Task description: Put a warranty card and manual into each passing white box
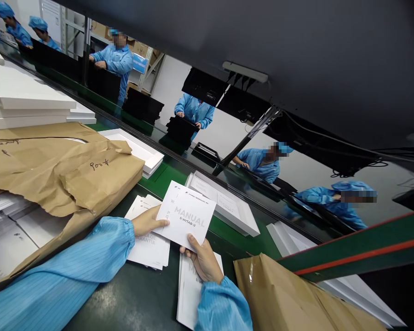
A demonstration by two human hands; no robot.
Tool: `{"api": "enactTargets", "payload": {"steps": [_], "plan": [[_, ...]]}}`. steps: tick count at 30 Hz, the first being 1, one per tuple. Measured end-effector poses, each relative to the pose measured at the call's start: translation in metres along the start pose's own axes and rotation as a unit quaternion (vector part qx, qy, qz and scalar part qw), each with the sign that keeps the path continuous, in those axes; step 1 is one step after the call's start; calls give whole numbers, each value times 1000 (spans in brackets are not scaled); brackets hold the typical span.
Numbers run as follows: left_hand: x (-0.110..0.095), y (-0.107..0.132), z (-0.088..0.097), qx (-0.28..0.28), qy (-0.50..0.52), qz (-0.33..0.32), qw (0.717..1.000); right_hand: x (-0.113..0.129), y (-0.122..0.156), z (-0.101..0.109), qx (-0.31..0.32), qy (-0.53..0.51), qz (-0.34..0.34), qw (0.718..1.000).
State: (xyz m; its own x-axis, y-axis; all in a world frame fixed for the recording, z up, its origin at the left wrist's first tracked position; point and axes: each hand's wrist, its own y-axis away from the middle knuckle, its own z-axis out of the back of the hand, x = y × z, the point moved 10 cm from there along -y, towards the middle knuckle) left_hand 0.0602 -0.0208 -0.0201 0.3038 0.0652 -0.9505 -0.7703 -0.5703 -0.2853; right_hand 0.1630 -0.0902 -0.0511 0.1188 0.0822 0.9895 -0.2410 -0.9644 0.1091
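Observation:
A white booklet printed MANUAL (187,215) is held above the dark bench by both hands. My left hand (147,222) pinches its left edge, thumb on top. My right hand (203,258) grips its lower edge, thumb pressed on the cover. Under the left hand lies a stack of white warranty cards (148,248). Beneath the right hand lies another pile of white manuals (188,294). Both sleeves are light blue.
Torn brown paper wrapping (65,170) covers white leaflets at left; a brown bag (290,299) sits at right. White flat boxes (227,207) ride on the green conveyor (162,177). White trays (24,99) are stacked far left. Several workers in blue (115,57) stand across the line.

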Motion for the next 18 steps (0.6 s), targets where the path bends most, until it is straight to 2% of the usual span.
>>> {"api": "enactTargets", "payload": {"steps": [18], "plan": [[1, 0, 3, -13, -18, -7, 1000, -2, 0, 2, -17, 9, -7, 1000]]}}
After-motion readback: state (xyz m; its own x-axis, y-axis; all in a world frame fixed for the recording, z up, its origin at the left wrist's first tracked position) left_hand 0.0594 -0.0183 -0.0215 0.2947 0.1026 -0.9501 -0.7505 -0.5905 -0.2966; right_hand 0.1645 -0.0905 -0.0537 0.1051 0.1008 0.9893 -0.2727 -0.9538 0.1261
